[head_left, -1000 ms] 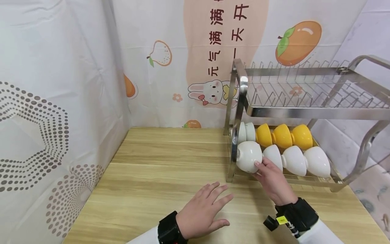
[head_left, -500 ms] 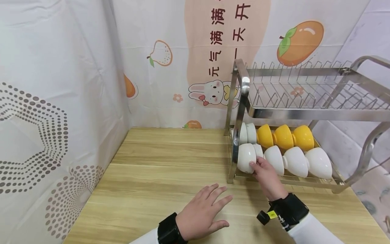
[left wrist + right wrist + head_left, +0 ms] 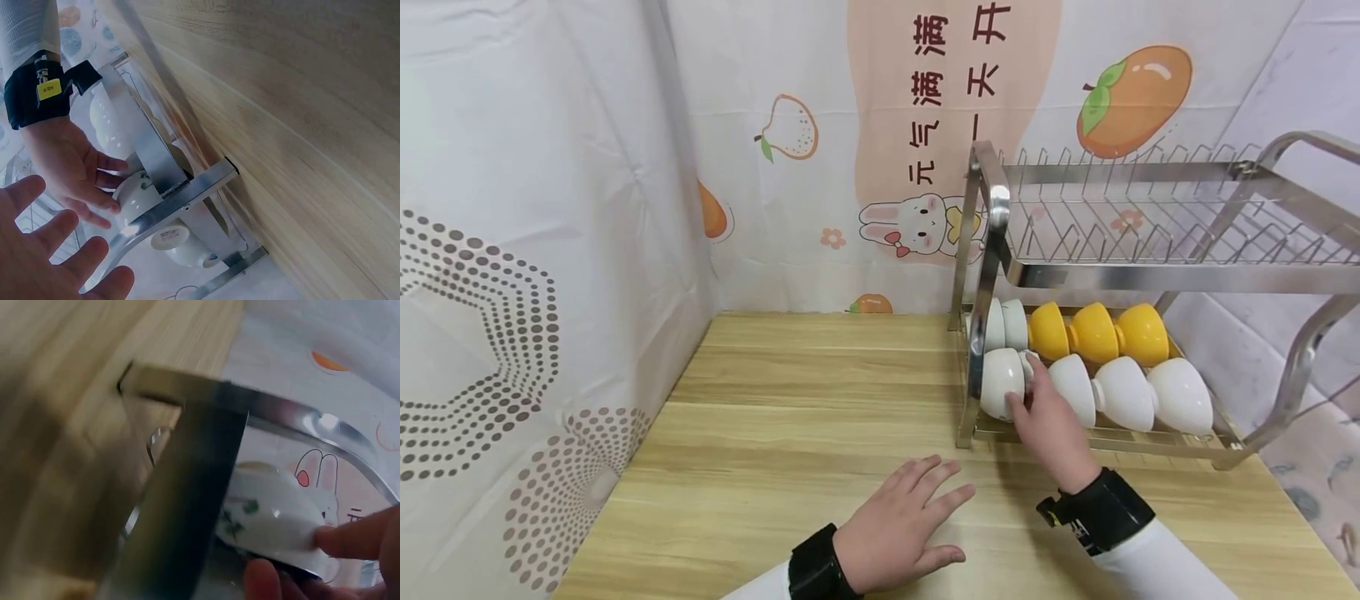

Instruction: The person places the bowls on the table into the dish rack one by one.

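At the left end of the dish rack's lower tier, a white bowl (image 3: 1000, 385) lies on its side. My right hand (image 3: 1058, 433) pinches this bowl at its right-hand rim, the thumb on its near side. Behind the thumb, the other fingers reach between it and the neighbouring white bowls (image 3: 1122, 395). In the right wrist view, the gripped bowl (image 3: 275, 512) shows a green leaf print and fingers at its edge. My left hand (image 3: 898, 525) hovers over the table, fingers spread and holding nothing.
The metal rack's (image 3: 1150, 277) upper tier of wire slots overhangs the bowls, and its left post stands beside the gripped one. Several yellow bowls (image 3: 1093, 333) and pale bowls (image 3: 1014, 325) line the back row. Wooden table (image 3: 805, 392) spreads left of the rack; printed curtains surround it.
The white bowl has shifted slightly left toward the rack's post, and part of another white bowl shows behind it. My right hand moved left with it. The left hand has barely moved.
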`<move>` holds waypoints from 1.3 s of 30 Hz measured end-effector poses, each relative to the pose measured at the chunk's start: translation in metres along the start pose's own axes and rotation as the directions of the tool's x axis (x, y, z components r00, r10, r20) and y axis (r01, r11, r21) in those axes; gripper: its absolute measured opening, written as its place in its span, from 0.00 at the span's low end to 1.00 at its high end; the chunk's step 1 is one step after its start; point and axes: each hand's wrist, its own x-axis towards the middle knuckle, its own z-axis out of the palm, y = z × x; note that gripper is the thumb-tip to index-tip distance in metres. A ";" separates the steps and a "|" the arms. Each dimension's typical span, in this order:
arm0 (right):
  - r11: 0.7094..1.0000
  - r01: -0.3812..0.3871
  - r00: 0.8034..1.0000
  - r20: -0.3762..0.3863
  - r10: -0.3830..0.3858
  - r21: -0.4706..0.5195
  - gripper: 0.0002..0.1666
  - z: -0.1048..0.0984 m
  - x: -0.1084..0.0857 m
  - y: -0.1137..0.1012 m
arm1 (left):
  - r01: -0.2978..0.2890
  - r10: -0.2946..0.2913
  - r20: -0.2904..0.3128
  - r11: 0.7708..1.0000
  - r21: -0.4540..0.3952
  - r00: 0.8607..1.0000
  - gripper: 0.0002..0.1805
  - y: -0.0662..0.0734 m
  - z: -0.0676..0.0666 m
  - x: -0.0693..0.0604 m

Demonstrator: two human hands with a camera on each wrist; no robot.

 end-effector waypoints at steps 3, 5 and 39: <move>0.995 0.039 0.999 0.023 -0.037 -0.090 0.37 -0.001 0.002 -0.003 | -0.009 0.009 0.013 1.000 -0.007 1.000 0.37 0.000 0.000 0.000; 0.987 0.070 0.997 0.046 -0.064 -0.142 0.36 -0.002 0.003 -0.004 | -0.011 0.012 0.020 1.000 -0.011 1.000 0.37 -0.001 0.000 -0.001; 0.938 0.112 0.989 0.125 -0.075 -0.328 0.42 -0.004 0.012 -0.017 | 0.127 -0.124 0.060 0.991 -0.052 0.991 0.37 -0.016 0.008 0.001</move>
